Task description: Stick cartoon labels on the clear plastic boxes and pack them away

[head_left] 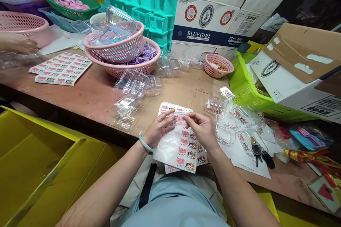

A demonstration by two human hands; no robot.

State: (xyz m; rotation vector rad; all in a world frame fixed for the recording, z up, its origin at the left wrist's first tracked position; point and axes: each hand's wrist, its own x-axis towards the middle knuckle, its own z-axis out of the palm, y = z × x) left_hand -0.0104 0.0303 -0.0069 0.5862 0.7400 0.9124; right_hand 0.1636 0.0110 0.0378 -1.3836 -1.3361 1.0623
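Sticker sheet (186, 158): white, rows of orange, black and white cats, pinky-red writing. Plastic box (180, 114): clear like glass. Bangle (145, 143): pale grey-blue. Shirt (173, 207): light blue. Strap (148, 186): black. Stacked baskets (124, 51): pink, dotted with little holes. Packets (146, 55) in lower one: purple. Far basket (92, 10): dark green. Pieces (71, 4) inside: pink. Tall crates (160, 3): bright blue-green. Beer box (197, 48): white, dark blue stripe, red rings. Side crate (242, 83): lime green. Big bin (87, 159): yellow. Table (93, 95): reddish brown.

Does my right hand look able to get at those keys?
Probably yes: the keys appear exposed, with only low plastic boxes and paper between, though your right hand would likely first release the clear plastic piece.
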